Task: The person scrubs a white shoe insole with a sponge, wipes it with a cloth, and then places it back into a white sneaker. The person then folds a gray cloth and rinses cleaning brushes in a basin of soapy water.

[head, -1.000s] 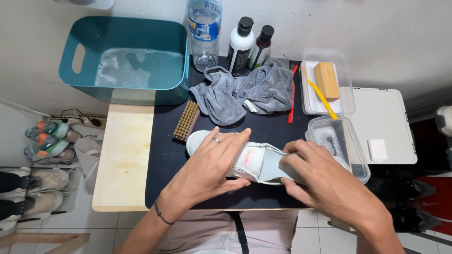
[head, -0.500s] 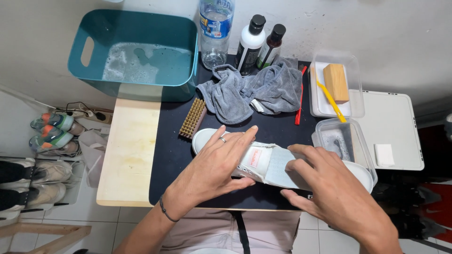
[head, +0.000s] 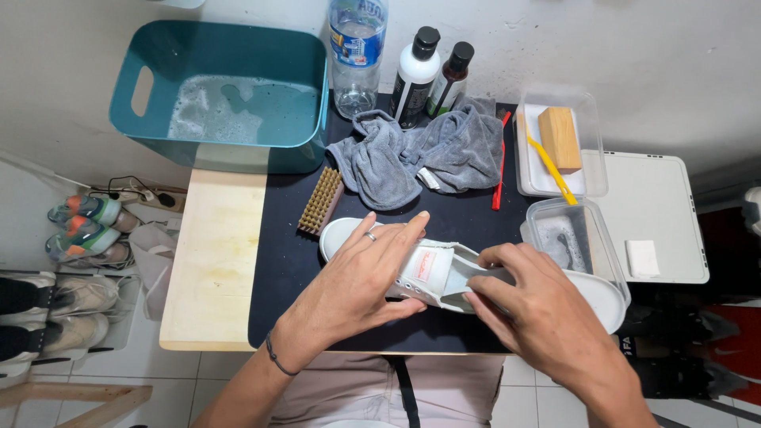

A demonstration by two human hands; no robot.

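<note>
On the dark mat, left hand and right hand clamp a white shoe, grey cloth behind.

White shoe: low-cut, lies on its side across the near edge of the black mat, toe pointing left, heel right. Tongue with pale red label faces up. Sole edge white, partly hidden under both hands.
</note>
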